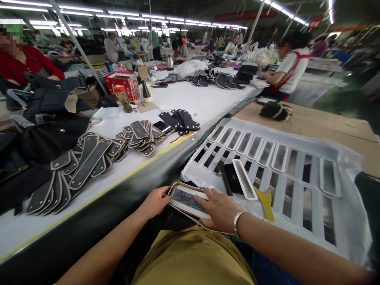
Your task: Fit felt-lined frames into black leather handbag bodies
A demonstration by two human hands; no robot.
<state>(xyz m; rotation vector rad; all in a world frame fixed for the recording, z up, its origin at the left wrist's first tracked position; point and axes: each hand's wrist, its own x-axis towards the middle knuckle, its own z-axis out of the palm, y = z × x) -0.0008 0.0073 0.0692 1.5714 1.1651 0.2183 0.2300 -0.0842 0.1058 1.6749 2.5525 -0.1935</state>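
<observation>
A long piece with a grey felt-like centre and pale border [187, 199] lies across my lap at the table's edge. My left hand [158, 200] pinches its left end between thumb and fingers. Over its right part rests my right hand [219, 209], fingers spread and pressing on the surface; a bracelet is on that wrist. Just beyond are a black piece [231, 178], a narrow white-bordered strip [245, 180] and a yellow scraper-like tool [265, 202], all on a white slotted rack [299, 178].
Grey-bordered strips [279, 157] lie along the rack's far side. On the white table [118, 190] to the left are piles of dark straps [92, 156], a phone [163, 127], a jar [123, 99] and a red box [122, 84]. Dark bags stand far left. Several people sit around.
</observation>
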